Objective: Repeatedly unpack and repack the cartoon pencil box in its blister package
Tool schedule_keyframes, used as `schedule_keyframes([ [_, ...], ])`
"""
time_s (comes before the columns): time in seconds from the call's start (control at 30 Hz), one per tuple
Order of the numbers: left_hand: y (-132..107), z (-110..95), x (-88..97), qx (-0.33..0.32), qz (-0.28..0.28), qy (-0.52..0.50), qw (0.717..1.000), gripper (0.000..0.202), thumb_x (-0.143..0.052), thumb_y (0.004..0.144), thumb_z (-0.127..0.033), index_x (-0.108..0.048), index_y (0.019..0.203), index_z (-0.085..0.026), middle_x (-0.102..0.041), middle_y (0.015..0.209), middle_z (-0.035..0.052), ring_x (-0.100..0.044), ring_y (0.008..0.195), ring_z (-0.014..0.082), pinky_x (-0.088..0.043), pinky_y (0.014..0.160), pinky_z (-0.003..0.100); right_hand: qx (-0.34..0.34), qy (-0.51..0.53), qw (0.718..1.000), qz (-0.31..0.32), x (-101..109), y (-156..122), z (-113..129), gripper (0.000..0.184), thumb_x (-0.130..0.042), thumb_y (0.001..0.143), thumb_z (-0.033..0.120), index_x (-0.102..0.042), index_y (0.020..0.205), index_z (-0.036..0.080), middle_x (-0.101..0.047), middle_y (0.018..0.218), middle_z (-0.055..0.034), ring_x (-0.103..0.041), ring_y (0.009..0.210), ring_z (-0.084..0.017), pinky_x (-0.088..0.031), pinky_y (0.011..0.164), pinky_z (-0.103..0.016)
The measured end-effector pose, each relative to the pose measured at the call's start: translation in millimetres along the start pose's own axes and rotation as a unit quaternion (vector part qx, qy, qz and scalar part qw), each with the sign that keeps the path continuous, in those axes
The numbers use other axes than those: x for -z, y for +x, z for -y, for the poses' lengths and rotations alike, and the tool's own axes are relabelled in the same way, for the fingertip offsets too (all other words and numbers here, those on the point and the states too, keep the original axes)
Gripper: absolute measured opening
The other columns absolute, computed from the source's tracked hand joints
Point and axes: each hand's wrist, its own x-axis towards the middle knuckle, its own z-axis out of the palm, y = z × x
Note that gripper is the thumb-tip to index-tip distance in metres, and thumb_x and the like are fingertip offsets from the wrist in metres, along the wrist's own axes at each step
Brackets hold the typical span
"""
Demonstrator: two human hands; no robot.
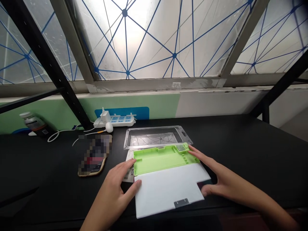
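A lime-green plastic tray [163, 158] lies on a white card sleeve [168, 189] on the black table [240, 144]. My left hand [115, 189] rests at the tray's left edge, fingers stretched along the green tray, thumb on the white card. My right hand [216, 176] lies flat at the right side, fingertips touching the tray's far right corner, thumb by the card's notch. A clear plastic blister cover [156, 136] lies just behind the tray. Neither hand grips anything.
A phone [95, 155] lies left of the tray. Behind it sit a white power strip [115, 120] with a charger and cable, and a bottle [35, 123] at far left. Black frame posts stand at both sides beneath a frosted window.
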Motion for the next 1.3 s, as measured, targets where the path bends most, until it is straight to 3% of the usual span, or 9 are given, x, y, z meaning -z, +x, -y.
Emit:
schedule_keyframes([
  [0.1, 0, 3, -2.5, -0.004, -0.011, -0.011, 1.000, 0.054, -0.050, 0.100, -0.049, -0.051, 0.150, -0.028, -0.057, 0.151, 0.0078, -0.054, 0.138, 0.0311, -0.047, 0.111, 0.049, -0.006, 0.045, 0.998, -0.048, -8, 1, 0, 0.073, -0.069, 0.089, 0.044, -0.041, 0.156, 0.036, -0.033, 0.167, -0.0049, -0.035, 0.149, -0.036, -0.039, 0.117, -0.051],
  [0.27, -2, 5, -1.5, 0.007, -0.020, -0.062, 0.998, 0.051, -0.029, 0.108, -0.048, -0.044, 0.154, -0.032, -0.049, 0.158, 0.0043, -0.048, 0.143, 0.0292, -0.045, 0.113, 0.048, -0.025, 0.118, 0.978, -0.171, -11, -1, 4, 0.044, -0.061, 0.093, 0.055, -0.068, 0.128, 0.028, -0.071, 0.133, -0.0105, -0.067, 0.121, -0.034, -0.058, 0.100, -0.046],
  [0.37, -2, 3, -0.5, 0.017, -0.019, -0.069, 0.997, 0.056, -0.030, 0.107, -0.052, -0.034, 0.159, -0.032, -0.052, 0.156, 0.0060, -0.050, 0.142, 0.0301, -0.047, 0.111, 0.050, -0.031, 0.125, 0.972, -0.195, -11, 0, 4, 0.047, -0.063, 0.092, 0.055, -0.064, 0.131, 0.027, -0.071, 0.132, -0.0111, -0.069, 0.119, -0.032, -0.060, 0.096, -0.043],
  [0.5, 0, 1, -1.0, 0.021, 0.000, -0.064, 0.998, 0.058, -0.038, 0.105, -0.053, -0.031, 0.159, -0.033, -0.058, 0.150, 0.0065, -0.053, 0.139, 0.0303, -0.047, 0.109, 0.050, -0.024, 0.067, 0.987, -0.143, -13, 3, 6, 0.061, -0.067, 0.090, 0.054, -0.054, 0.144, 0.028, -0.065, 0.142, -0.0107, -0.064, 0.127, -0.033, -0.056, 0.103, -0.046],
  [0.67, -3, 1, -5.0, 0.012, -0.008, -0.059, 0.998, 0.063, -0.048, 0.103, -0.050, -0.026, 0.159, -0.033, -0.065, 0.142, 0.0071, -0.059, 0.133, 0.0292, -0.049, 0.109, 0.048, -0.030, 0.052, 0.988, -0.142, -18, 0, 2, 0.062, -0.067, 0.089, 0.054, -0.056, 0.144, 0.026, -0.066, 0.140, -0.0101, -0.066, 0.123, -0.032, -0.058, 0.101, -0.043],
  [0.87, -4, -7, -5.0, -0.082, -0.150, -0.026, 0.985, 0.049, -0.059, 0.099, -0.040, -0.045, 0.146, -0.034, -0.064, 0.141, 0.0057, -0.063, 0.128, 0.0286, -0.051, 0.108, 0.044, -0.004, 0.045, 0.977, -0.207, -21, -7, 5, 0.051, -0.067, 0.090, 0.050, -0.064, 0.137, 0.031, -0.070, 0.135, -0.0078, -0.073, 0.110, -0.033, -0.066, 0.082, -0.041],
  [1.0, 26, -25, 8.5, -0.126, -0.160, 0.004, 0.979, 0.051, -0.059, 0.099, -0.038, -0.044, 0.146, -0.030, -0.053, 0.149, 0.0091, -0.049, 0.140, 0.0313, -0.044, 0.114, 0.049, -0.009, 0.048, 0.967, -0.250, 3, 22, 20, 0.052, -0.069, 0.087, 0.054, -0.067, 0.133, 0.030, -0.072, 0.131, -0.0081, -0.076, 0.096, -0.034, -0.066, 0.069, -0.044],
  [1.13, 74, -41, 19.5, -0.141, -0.150, -0.014, 0.979, 0.048, -0.055, 0.099, -0.036, -0.041, 0.145, -0.027, -0.046, 0.152, 0.0125, -0.041, 0.145, 0.0325, -0.036, 0.117, 0.056, 0.011, 0.084, 0.964, -0.252, 25, 73, 25, 0.049, -0.071, 0.085, 0.053, -0.071, 0.125, 0.024, -0.077, 0.121, -0.0087, -0.072, 0.110, -0.035, -0.061, 0.093, -0.051],
  [1.3, 113, -28, 17.0, -0.145, -0.180, 0.025, 0.973, 0.046, -0.055, 0.097, -0.032, -0.043, 0.140, -0.023, -0.049, 0.144, 0.0150, -0.033, 0.147, 0.0348, -0.028, 0.119, 0.060, 0.044, 0.082, 0.965, -0.245, 17, 115, 15, 0.048, -0.070, 0.087, 0.052, -0.071, 0.125, 0.021, -0.076, 0.122, -0.0098, -0.072, 0.111, -0.033, -0.059, 0.095, -0.049],
])
